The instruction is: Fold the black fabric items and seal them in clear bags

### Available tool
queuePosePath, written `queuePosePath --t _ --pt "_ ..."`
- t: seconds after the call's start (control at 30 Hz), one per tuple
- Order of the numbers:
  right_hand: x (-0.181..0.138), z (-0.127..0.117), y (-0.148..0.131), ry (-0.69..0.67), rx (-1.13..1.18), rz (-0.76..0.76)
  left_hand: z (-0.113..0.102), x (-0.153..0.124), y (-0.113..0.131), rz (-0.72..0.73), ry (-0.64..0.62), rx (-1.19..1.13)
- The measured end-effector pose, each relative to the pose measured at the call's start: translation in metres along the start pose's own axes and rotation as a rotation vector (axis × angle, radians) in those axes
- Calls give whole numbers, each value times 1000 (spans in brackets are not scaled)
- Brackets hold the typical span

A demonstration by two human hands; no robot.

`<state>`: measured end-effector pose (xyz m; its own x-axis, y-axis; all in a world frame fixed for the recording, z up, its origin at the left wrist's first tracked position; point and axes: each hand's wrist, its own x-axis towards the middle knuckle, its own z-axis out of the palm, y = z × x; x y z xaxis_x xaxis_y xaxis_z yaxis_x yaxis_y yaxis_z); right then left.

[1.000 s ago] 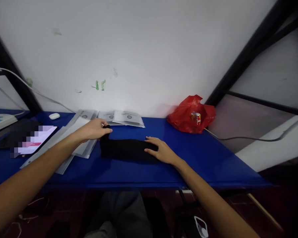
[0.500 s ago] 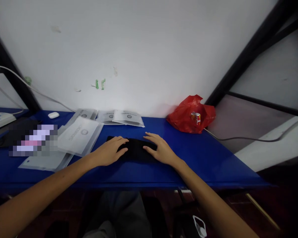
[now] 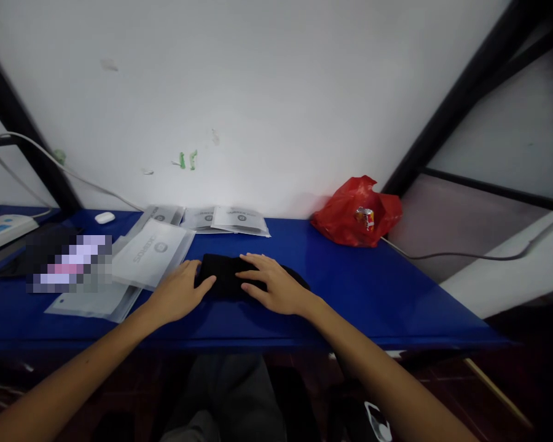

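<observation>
A black folded piece of cloth (image 3: 225, 283) lies flat on the blue table (image 3: 359, 307) in front of me. My left hand (image 3: 179, 291) rests at its left end, thumb and fingers apart, touching the edge. Across the middle and right part of the cloth lies my right hand (image 3: 270, 282), palm down with fingers spread. It covers part of the cloth, whose rounded right end shows beyond the wrist. Neither hand grips anything. To the left of my left hand, a frosted plastic bag (image 3: 150, 252) with a printed logo lies on other bags.
More printed plastic bags (image 3: 242, 220) lie along the wall. A red plastic bag (image 3: 354, 215) stands at the back right. A small white case (image 3: 105, 217), a power strip (image 3: 7, 233) and a pixelated screen (image 3: 69, 264) are on the left. The table's front edge is near my forearms.
My left hand has slid left off the cloth's top to its left end. My right hand has moved left from the right part onto the cloth's middle.
</observation>
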<state>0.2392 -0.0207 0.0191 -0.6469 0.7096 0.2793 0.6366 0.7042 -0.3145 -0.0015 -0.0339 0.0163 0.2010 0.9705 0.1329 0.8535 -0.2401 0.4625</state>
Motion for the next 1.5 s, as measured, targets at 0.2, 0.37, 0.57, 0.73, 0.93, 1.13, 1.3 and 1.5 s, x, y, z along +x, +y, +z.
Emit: queuePosePath --t 0.2,0.37,0.57,0.73,0.93,1.13,1.3,1.5 --pt "-5 1 5 -9 81 15 -2 6 8 -189 -114 -157" --pt "-7 2 5 -19 99 36 9 19 17 -340 -117 -484" --pt "-18 -2 20 133 91 116 6 26 15 -279 22 -505" --pt "-42 -6 58 214 -19 272 -16 26 3 -172 176 -277" --pt "-59 2 82 153 -167 360 -31 21 15 -95 292 9" --pt "-57 4 78 141 -189 385 -25 14 43 37 277 247" --pt "-57 2 74 120 -183 423 -3 -1 76 238 248 495" --pt "-58 5 76 137 -177 413 18 -10 77 588 5 348"
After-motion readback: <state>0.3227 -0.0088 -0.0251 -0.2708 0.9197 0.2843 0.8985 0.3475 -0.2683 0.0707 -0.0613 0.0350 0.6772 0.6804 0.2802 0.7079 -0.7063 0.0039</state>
